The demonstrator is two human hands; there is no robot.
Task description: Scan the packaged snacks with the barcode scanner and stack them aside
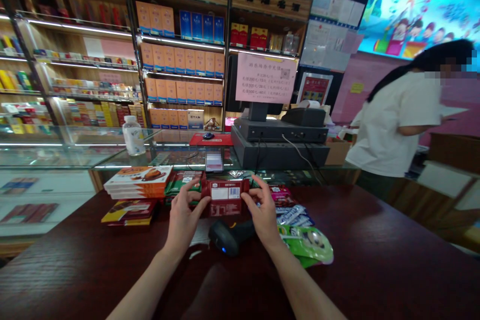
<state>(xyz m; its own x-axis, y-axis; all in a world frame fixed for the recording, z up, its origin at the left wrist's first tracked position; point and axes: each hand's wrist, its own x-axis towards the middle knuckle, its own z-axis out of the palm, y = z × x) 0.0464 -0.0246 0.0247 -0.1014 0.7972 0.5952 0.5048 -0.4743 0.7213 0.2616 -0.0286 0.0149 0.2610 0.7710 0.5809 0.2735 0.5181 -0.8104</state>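
Between both hands is a dark red snack packet (pixel 225 208), its back with a white label and barcode facing me. My left hand (pixel 184 212) pinches its left end, and my right hand (pixel 263 207) pinches the right end. Below the packet a black barcode scanner (pixel 226 241) lies on the brown table, a blue light glowing on it. Beside my left hand are a green packet (pixel 179 183) and a stack of white and orange boxes (pixel 138 181). Blue-and-white packets (pixel 296 215) and a green pouch (pixel 309 244) lie by my right hand.
Yellow-and-brown boxes (pixel 129 212) lie at the table's left. Behind stands a glass counter with a clear bottle (pixel 134 135) and a black cash register (pixel 279 142). A person in a white shirt (pixel 399 120) is at the right. Stocked shelves (pixel 182 92) line the back.
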